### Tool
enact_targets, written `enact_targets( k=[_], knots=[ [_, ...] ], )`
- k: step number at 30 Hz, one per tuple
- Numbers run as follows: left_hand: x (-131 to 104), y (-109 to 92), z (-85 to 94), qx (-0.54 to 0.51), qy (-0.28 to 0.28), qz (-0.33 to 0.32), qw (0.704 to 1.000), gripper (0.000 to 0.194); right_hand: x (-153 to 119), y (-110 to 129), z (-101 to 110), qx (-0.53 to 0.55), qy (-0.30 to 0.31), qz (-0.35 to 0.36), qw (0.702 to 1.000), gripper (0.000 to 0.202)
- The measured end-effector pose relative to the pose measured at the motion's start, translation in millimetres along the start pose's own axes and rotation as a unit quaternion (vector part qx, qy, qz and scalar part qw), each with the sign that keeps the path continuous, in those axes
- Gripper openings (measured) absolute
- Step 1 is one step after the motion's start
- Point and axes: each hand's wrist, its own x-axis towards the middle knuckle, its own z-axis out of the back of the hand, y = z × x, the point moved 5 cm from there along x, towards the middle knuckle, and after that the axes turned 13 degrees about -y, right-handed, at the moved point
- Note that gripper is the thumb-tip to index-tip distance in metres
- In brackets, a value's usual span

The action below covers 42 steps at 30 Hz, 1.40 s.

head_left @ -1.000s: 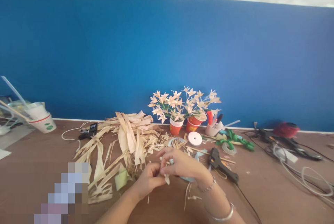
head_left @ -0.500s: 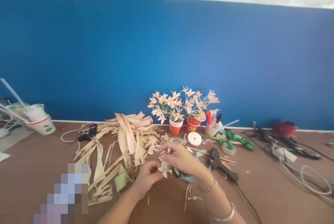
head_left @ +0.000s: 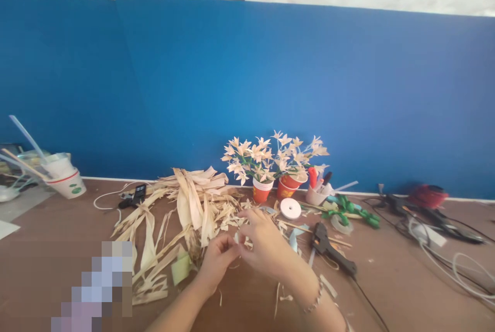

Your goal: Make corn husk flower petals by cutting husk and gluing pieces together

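My left hand (head_left: 219,262) is closed in a pinch, its thumb and fingertips on a small pale corn-husk flower (head_left: 248,244). Most of that flower is hidden behind my right hand (head_left: 265,244), whose thumb and fingers close on it from the other side. The fingertips of both hands meet just above the table. Behind them lies a loose pile of dried corn husks (head_left: 188,208). A black glue gun (head_left: 328,249) rests to the right of my right hand, and a white tape roll (head_left: 290,209) lies beyond it.
Husk flowers (head_left: 255,154) stand in red paper cups (head_left: 261,193) by the blue partition (head_left: 174,89). A white cup (head_left: 317,195) holds tools, beside green ribbon (head_left: 342,208). Cables (head_left: 429,244) lie at right. A drink cup (head_left: 67,183) stands far left; a green block (head_left: 180,268) lies near the husks.
My right hand has come down and closed at the flower, covering most of its petals. My left hand keeps its pinch. The whole view has shifted slightly.
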Motion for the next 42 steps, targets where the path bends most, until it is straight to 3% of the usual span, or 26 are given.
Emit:
enact_targets(
  k=[7,14,20,23,29,36,39,42],
  knots=[
    [3,-4,2.9,0.004,0.008,-0.079,0.997,0.028,1,4,-16,-0.021,-0.016,-0.032,0.999,0.013],
    [2,-6,0.5,-0.014,0.017,-0.059,0.998,0.028,6,-20,5,0.147,-0.054,-0.09,0.984,0.014],
    [-4,-7,-2.3,-0.014,0.039,-0.03,0.999,0.033,2,-32,-7,0.228,0.051,-0.134,0.963,0.006],
    [-6,-8,-3.5,-0.019,0.04,-0.007,0.999,0.03,3,-32,-10,0.239,0.036,-0.151,0.958,0.005],
    [-6,-12,-2.5,-0.03,-0.002,0.009,0.999,0.03,6,-36,-8,0.235,-0.008,-0.179,0.955,0.008],
    [-4,-14,1.1,0.0,-0.048,-0.013,0.999,0.029,8,-37,-12,0.248,-0.033,-0.143,0.958,0.008],
    [-3,-13,3.1,0.016,-0.061,-0.032,0.997,0.032,9,-43,-1,0.219,-0.037,-0.137,0.965,0.01],
    [-1,-13,5.0,0.027,-0.074,-0.042,0.996,0.034,1,-72,29,0.129,-0.044,-0.197,0.971,0.018]
  ],
)
